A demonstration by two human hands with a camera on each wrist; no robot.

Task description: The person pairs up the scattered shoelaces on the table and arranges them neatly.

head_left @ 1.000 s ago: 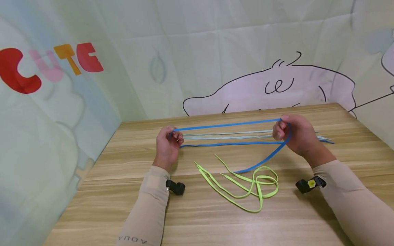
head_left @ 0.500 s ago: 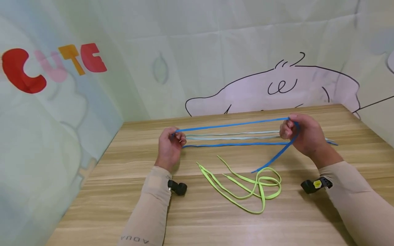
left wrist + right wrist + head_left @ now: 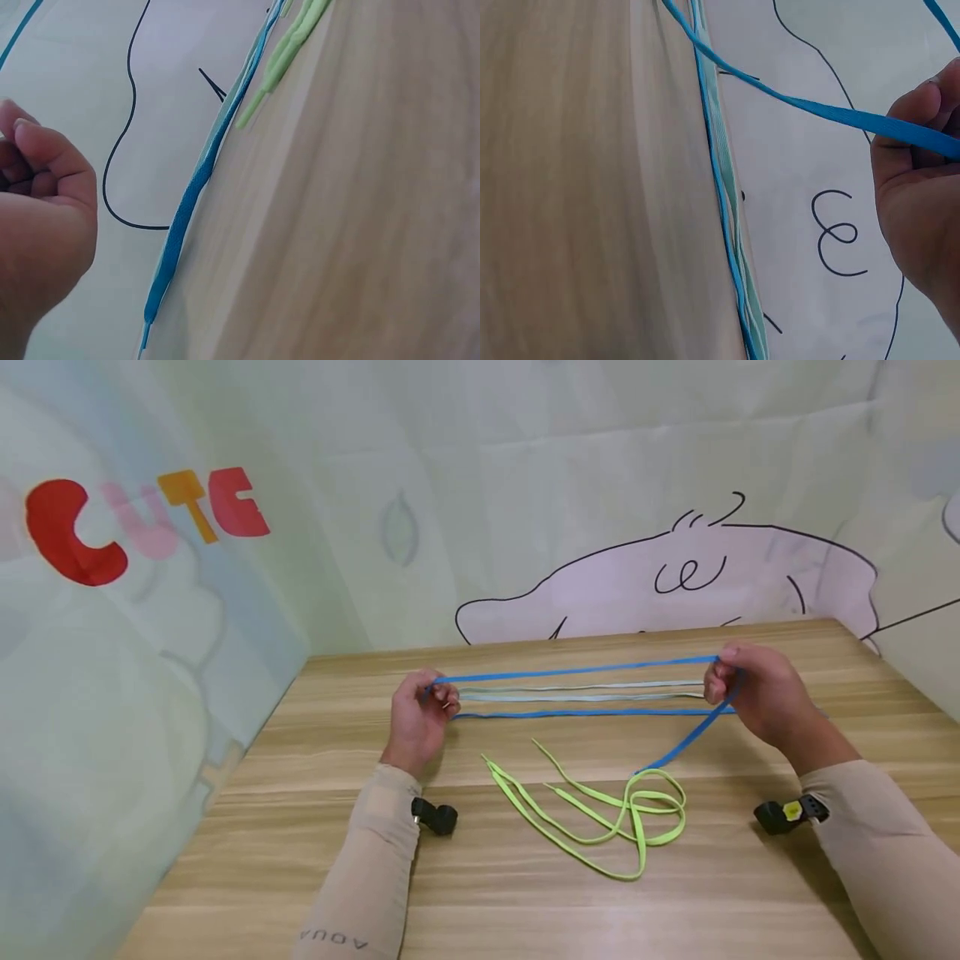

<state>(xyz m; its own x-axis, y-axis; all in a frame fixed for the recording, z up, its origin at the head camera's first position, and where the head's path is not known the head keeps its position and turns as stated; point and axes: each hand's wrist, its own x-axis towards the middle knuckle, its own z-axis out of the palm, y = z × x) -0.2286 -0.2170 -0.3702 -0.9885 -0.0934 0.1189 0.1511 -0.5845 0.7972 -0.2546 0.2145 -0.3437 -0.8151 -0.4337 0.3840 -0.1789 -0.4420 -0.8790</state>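
A flat blue shoelace (image 3: 577, 671) stretches above the table between my two hands. My left hand (image 3: 420, 722) pinches its left end, fingers curled. With thumb and fingers, my right hand (image 3: 772, 702) pinches the lace farther along, and a loose tail hangs down toward the yellow-green shoelace (image 3: 637, 835). In the right wrist view that blue tail (image 3: 840, 115) crosses the curled fingers. A second blue shoelace (image 3: 585, 712) lies straight across the table below the hands, alongside pale blue-green shoelaces (image 3: 585, 697). The right ends of these are partly hidden behind my right hand.
The wooden table (image 3: 300, 860) reaches back to a printed cloth backdrop (image 3: 525, 485), with another cloth side along the left. The yellow-green lace lies in loose loops nearer to me. Each wrist wears a small black camera, as on the left wrist (image 3: 435, 817).
My right hand has moved right, widening the stretch of blue shoelace between the hands. Its hanging tail has drawn to the right and grown shorter. My left hand keeps its pinch.
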